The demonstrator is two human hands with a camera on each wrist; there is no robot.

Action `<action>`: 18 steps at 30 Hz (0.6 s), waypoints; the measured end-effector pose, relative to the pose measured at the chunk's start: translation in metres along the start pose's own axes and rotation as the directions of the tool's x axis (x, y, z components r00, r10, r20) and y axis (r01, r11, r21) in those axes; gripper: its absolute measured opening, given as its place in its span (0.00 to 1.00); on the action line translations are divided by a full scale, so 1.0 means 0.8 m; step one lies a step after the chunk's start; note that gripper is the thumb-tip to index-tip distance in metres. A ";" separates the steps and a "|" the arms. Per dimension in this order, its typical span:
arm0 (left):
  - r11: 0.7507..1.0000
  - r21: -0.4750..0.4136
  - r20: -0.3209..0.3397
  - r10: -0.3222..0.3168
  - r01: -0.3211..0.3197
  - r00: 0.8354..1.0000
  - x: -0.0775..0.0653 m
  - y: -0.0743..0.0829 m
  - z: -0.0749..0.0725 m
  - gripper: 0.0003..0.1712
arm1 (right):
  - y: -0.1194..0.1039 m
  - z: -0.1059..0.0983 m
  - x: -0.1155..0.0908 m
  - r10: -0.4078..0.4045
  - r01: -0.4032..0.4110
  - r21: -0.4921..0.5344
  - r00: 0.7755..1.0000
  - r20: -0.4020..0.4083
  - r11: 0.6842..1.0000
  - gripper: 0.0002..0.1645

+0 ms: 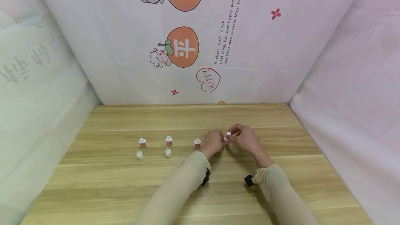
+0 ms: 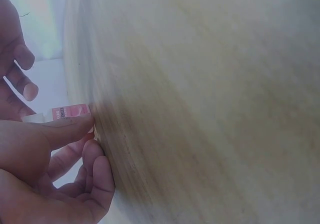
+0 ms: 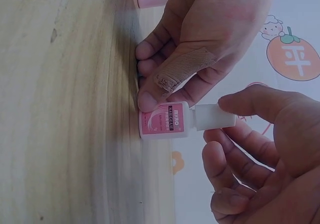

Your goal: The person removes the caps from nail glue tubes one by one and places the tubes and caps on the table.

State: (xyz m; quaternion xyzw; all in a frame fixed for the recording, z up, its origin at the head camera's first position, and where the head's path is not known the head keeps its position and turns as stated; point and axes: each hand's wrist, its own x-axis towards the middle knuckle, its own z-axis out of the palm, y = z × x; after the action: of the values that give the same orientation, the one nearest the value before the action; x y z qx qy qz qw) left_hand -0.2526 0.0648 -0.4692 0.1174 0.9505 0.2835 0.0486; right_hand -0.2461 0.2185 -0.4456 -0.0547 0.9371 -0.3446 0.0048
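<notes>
A small nail glue bottle [image 3: 162,120] with a pink label and white shoulders stands upright on the table. My left hand [image 1: 214,141] grips its body low down, thumb on the label side; a brown bandage [image 3: 185,70] wraps that thumb. Between the thumb and fingers of my right hand [image 1: 247,139] is the white cap [image 3: 215,117], pinched at the bottle's neck. In the left wrist view the bottle's label [image 2: 71,111] shows above my left thumb, and part of the bottle is hidden by the fingers.
To the left stand several similar bottles, one [image 1: 197,143] close by my left hand, another [image 1: 169,141] farther off and one [image 1: 142,143] farthest left. Two loose white brush caps [image 1: 168,153] lie before the left pair. A printed cloth wall [image 1: 250,82] rises behind the wooden table [image 1: 125,190].
</notes>
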 end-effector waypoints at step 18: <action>1.000 0.004 0.017 -0.031 0.031 0.999 0.004 0.000 0.001 0.11 | -0.001 0.001 0.000 0.006 -0.006 0.014 1.000 -0.002 1.000 0.11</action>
State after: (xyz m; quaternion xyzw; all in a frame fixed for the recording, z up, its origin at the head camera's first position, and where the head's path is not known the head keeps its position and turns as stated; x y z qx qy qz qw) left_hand -0.2558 0.0659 -0.4701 0.1053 0.9523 0.2799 0.0608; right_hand -0.2460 0.2175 -0.4458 -0.0518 0.9349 -0.3511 0.0054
